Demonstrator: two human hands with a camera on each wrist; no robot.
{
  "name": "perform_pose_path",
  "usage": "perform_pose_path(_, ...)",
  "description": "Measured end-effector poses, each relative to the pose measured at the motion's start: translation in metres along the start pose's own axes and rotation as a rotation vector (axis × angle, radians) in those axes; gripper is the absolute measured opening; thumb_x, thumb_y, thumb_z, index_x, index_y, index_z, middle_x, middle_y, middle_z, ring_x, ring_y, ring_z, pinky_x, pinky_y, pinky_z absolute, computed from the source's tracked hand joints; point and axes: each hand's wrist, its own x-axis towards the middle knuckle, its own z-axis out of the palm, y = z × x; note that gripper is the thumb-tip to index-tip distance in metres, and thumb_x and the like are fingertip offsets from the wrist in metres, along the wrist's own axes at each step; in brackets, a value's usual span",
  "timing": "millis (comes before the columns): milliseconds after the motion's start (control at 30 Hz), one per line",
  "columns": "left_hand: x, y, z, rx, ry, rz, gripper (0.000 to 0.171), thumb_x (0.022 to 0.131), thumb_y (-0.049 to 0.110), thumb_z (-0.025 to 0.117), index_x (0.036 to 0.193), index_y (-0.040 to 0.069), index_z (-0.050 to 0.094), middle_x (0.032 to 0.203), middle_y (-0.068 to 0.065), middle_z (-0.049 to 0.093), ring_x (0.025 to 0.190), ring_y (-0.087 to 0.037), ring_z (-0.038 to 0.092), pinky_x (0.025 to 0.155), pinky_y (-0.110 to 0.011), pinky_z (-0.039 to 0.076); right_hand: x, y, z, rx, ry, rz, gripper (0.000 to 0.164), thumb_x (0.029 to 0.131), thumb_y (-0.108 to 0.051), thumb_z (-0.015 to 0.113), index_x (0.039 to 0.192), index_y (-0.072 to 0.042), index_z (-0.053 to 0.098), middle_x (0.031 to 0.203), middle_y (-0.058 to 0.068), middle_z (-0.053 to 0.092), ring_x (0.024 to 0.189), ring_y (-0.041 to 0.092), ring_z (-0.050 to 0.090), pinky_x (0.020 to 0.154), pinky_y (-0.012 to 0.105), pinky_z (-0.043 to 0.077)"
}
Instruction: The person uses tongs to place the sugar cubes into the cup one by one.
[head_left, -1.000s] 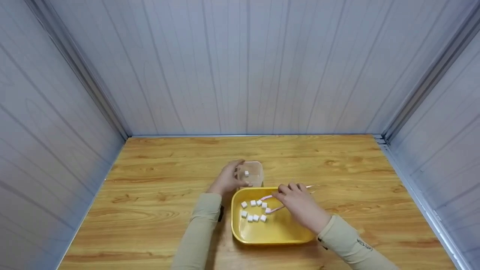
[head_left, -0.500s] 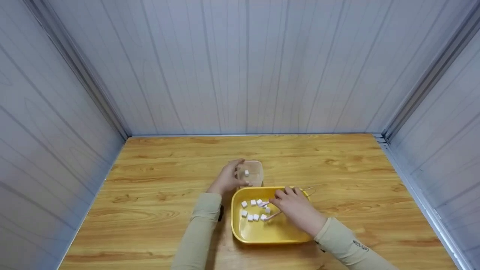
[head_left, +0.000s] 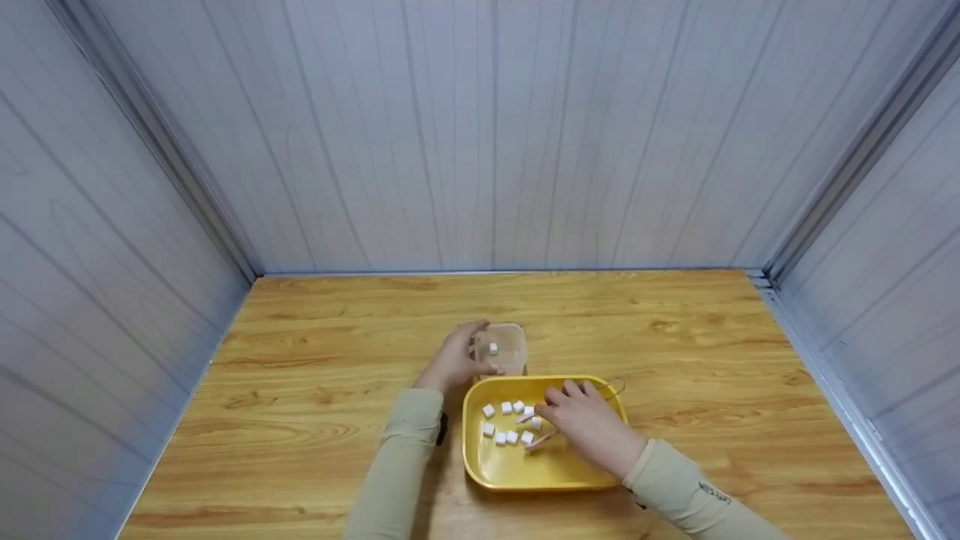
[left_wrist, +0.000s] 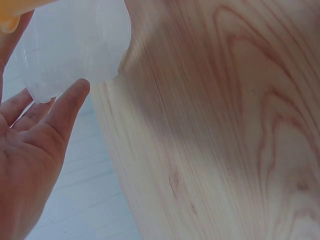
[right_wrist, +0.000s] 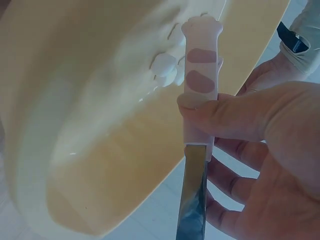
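In the head view my left hand [head_left: 455, 358] grips a small clear plastic container [head_left: 511, 349] from its left side, with one white cube [head_left: 493, 349] inside. The left wrist view shows thumb and fingers around that container's wall [left_wrist: 75, 45]. My right hand [head_left: 592, 427] pinches a pair of tongs [head_left: 543, 439] over a yellow tray. The right wrist view shows the tongs' pale pink end [right_wrist: 201, 65] and metal strip [right_wrist: 192, 195], with my thumb on the pink part. The tong tips stand apart beside the right-hand cubes; whether they touch one is unclear. Several white cubes [head_left: 501, 439] lie in the tray.
The yellow tray [head_left: 555, 480] stands on the wood-grain table [head_left: 322, 390], close in front of the clear container. Pale panelled walls [head_left: 480, 135] rise behind the table and on both sides.
My right hand has shifted slightly left and nearer to me, and the tong tips have moved down along the right-hand cubes. The left hand and container have stayed put.
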Motion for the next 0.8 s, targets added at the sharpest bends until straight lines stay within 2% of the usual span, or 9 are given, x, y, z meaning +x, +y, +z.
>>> perform_pose_path(233,-0.0011,0.0009,-0.0005,0.006,-0.003,0.027,0.083,0.075,0.008,0.082,0.145,0.006,0.038,0.144,-0.016,0.04,0.131,-0.04,0.037,0.104,-0.044,0.041,-0.0004,-0.0007,0.0022,-0.039,0.012,-0.009,0.03,0.079,-0.004,0.072,0.104,-0.021,0.071,0.092,-0.001,0.055,0.08,0.021,0.045,0.065,0.034,0.038)
perform_pose_path(467,-0.0013,0.001,-0.0002,0.012,0.002,0.002,0.084,0.075,0.007,0.082,0.146,0.008,0.038,0.145,-0.014,0.039,0.131,-0.038,0.037,0.104,-0.043,0.041,0.0005,-0.0017,0.004,-0.055,-0.024,-0.001,0.028,0.082,-0.007,0.069,0.106,-0.021,0.071,0.093,-0.001,0.055,0.081,0.021,0.045,0.066,0.034,0.039)
perform_pose_path(800,-0.0018,0.0001,-0.0003,0.01,0.005,0.014,0.085,0.074,0.008,0.083,0.146,0.005,0.037,0.145,-0.014,0.039,0.131,-0.038,0.038,0.104,-0.042,0.041,0.0004,-0.0017,0.0068,-0.047,-0.048,0.007,0.028,0.082,-0.007,0.069,0.106,-0.021,0.073,0.092,-0.001,0.056,0.078,0.019,0.043,0.065,0.034,0.037)
